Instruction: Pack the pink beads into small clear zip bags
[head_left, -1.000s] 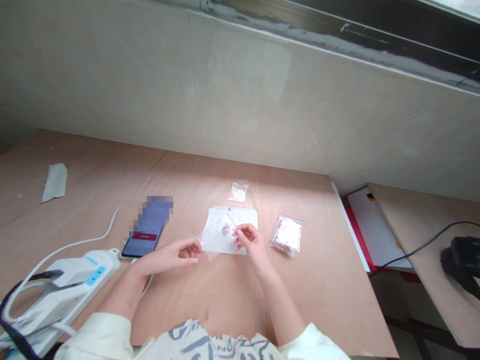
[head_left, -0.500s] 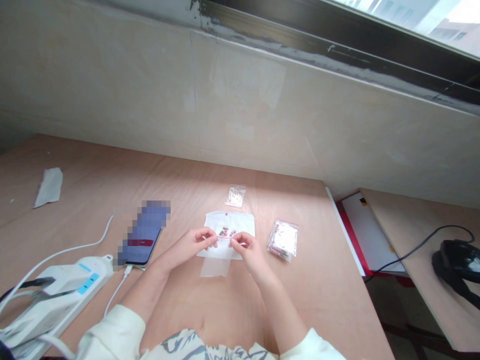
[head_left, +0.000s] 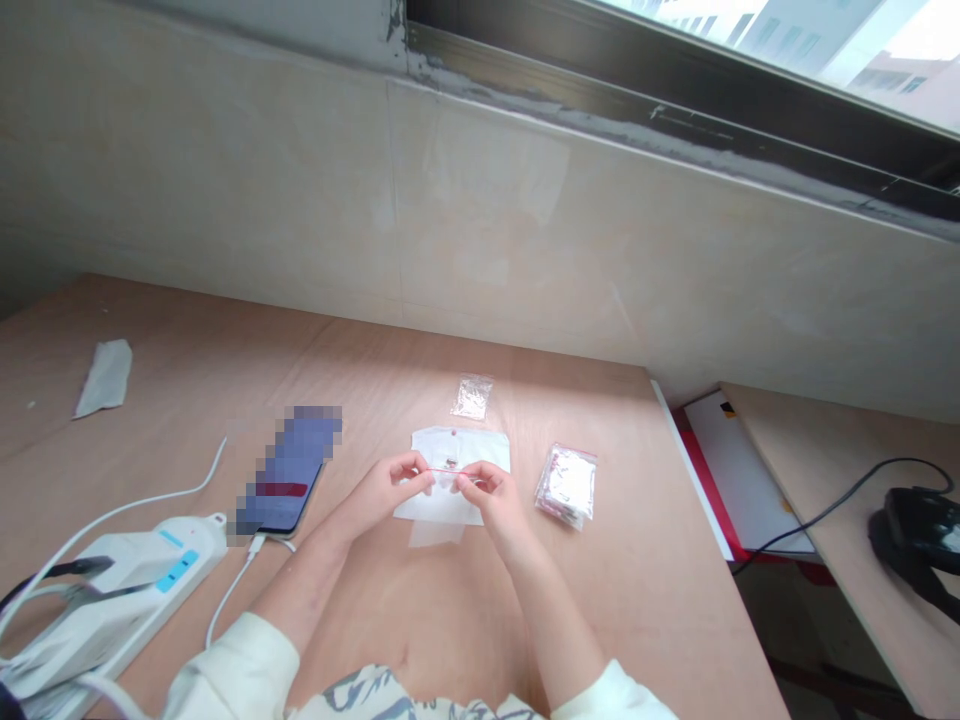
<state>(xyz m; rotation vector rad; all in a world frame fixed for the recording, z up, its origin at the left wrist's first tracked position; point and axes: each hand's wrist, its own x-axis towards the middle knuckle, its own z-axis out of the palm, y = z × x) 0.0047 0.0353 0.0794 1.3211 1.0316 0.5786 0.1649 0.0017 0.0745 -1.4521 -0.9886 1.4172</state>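
Observation:
A thin red cord (head_left: 448, 472) is stretched between my two hands, above a white sheet (head_left: 427, 503). My left hand (head_left: 394, 486) pinches its left end, and my right hand (head_left: 489, 492) pinches the other end close by. Just beyond the cord, a small dark item (head_left: 451, 463) lies on the sheet, too small to make out. One reddish bead (head_left: 453, 433) rests near the sheet's far edge. Clear film (head_left: 435, 533) sticks out from under the near edge.
A small clear bag (head_left: 472, 397) lies behind the sheet, and a stack of filled bags (head_left: 568, 485) to its right. At left are a phone (head_left: 289, 475), a power strip (head_left: 150, 600) with cables and a white tissue (head_left: 106, 377). A black object (head_left: 919, 535) sits far right.
The red cord is now held slightly higher and straighter over the sheet. Pink beads seen behind it before no longer show. The camera view has tilted up slightly.

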